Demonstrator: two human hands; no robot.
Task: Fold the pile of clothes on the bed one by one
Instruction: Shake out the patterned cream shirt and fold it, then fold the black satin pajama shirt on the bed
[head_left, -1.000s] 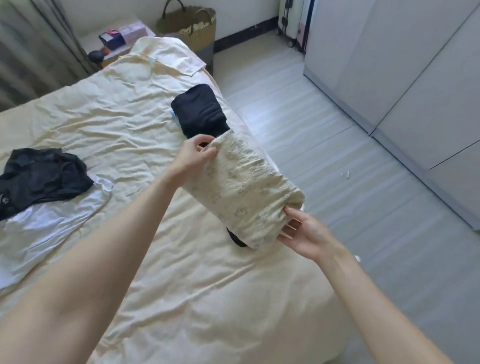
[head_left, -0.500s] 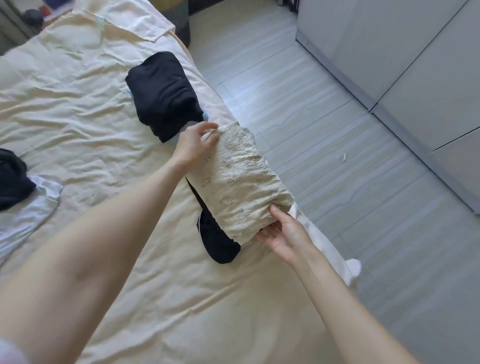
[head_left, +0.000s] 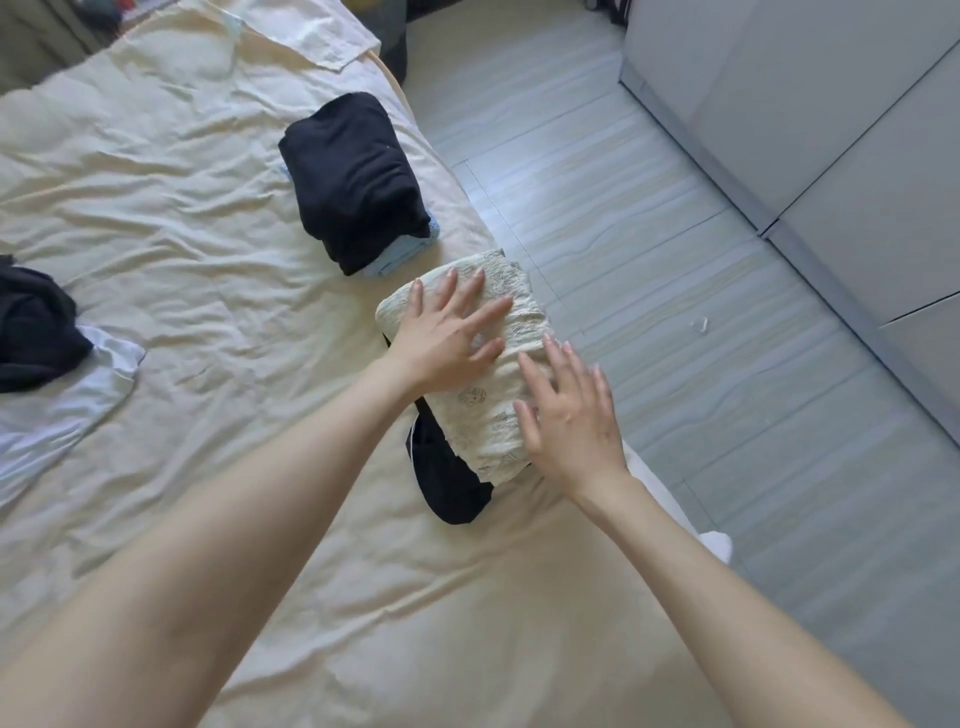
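Observation:
A folded cream printed garment (head_left: 480, 415) lies on a dark folded garment (head_left: 449, 483) near the bed's right edge. My left hand (head_left: 447, 332) rests flat on its far half, fingers spread. My right hand (head_left: 569, 415) lies flat on its near right end, fingers apart. Neither hand grips anything. A folded black garment (head_left: 356, 171) sits on a light blue one (head_left: 402, 254) farther up the edge. At the left, an unfolded black garment (head_left: 31, 325) lies on a white one (head_left: 52, 410).
The cream bedsheet (head_left: 208, 249) is wrinkled. A cream pillowcase (head_left: 306, 31) lies at the bed's head. Grey plank floor (head_left: 649, 260) runs along the right, with white wardrobe doors (head_left: 831, 130) beyond. A white cloth (head_left: 711, 543) hangs off the bed's edge.
The cream garment was held up by both ends, then lowered onto the dark garment. Both hands let go and now press flat on top. The view tilted down.

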